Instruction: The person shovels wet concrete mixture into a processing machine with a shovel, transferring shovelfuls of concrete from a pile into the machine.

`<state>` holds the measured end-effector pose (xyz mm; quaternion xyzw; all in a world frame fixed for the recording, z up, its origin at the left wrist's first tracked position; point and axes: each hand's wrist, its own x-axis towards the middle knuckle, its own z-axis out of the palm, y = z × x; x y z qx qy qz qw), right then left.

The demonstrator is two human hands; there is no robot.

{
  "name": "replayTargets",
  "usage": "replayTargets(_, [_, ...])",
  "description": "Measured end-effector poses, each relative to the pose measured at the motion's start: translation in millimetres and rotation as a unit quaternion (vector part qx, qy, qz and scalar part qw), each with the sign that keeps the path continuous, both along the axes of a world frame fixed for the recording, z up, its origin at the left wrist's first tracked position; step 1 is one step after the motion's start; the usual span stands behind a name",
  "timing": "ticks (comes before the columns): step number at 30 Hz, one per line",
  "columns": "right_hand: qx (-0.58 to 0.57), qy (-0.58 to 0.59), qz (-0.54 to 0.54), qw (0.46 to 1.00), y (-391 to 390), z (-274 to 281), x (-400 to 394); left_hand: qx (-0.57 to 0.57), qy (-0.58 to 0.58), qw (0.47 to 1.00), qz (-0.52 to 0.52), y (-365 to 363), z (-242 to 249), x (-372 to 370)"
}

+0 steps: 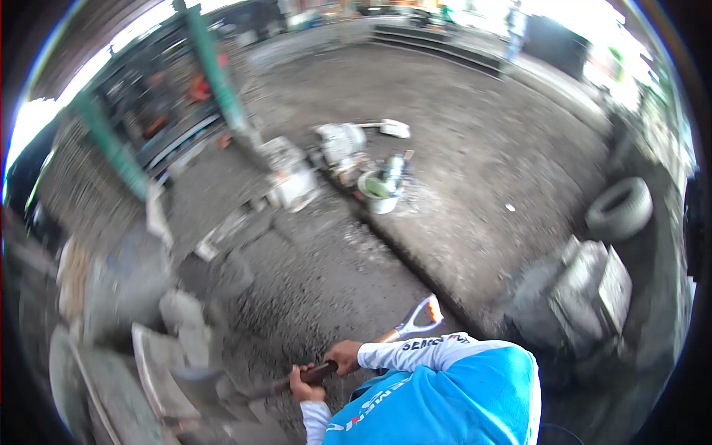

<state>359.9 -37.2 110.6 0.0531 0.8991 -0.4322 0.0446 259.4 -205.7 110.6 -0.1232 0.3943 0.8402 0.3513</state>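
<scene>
A long shovel (322, 371) lies across the lower middle of the view. Its pale D-shaped grip (421, 314) with an orange bar is at the upper right end. The grey blade (199, 389), blurred, is at the lower left. My right hand (345, 357) is wrapped round the shaft below the D-grip. Farther down the shaft, closer to the blade, my left hand (305, 383) grips it. Both forearms are in white sleeves. Dark, wet-looking gravelly material (297, 311) covers the ground beyond my hands. Grey slabs or sacks (152, 371) lie around the blade.
A white bucket (380, 202) with green things in it stands ahead, by a whitish sack (341, 141). To the right are a tyre (621, 208) and a grey block-like pile (582, 293). A green post (215, 70) rises at upper left. A person (515, 30) is far off.
</scene>
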Motion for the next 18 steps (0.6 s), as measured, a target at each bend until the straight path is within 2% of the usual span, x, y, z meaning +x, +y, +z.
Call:
replayTargets(2, [0.026, 0.023, -0.001, 0.999, 14, -27, 13, -0.080, -0.046, 0.995, 0.027, 16, -45, 2])
replayTargets(4, [0.052, -0.023, -0.014, 0.998, 28, -41, 22, -0.102, -0.117, 0.988, 0.011, 20, -109, -20])
replayTargets(7, [0.120, 0.056, -0.043, 0.990, 53, -55, 30, -0.141, -0.184, 0.972, -0.027, 38, -156, -51])
replayTargets(10, [0.086, 0.069, -0.135, 0.985, 80, -19, 37, -0.234, -0.226, 0.941, -0.092, 80, -166, -84])
replayTargets(13, [0.155, 0.135, -0.257, 0.944, 120, 42, 52, -0.296, -0.287, 0.904, -0.115, 127, -175, -110])
replayTargets(15, [0.243, 0.139, -0.350, 0.894, 142, 104, 76, -0.329, -0.339, 0.875, -0.105, 159, -178, -124])
replayTargets(18, [0.363, 0.073, -0.479, 0.796, 170, 154, 113, -0.374, -0.407, 0.831, -0.060, 204, -187, -141])
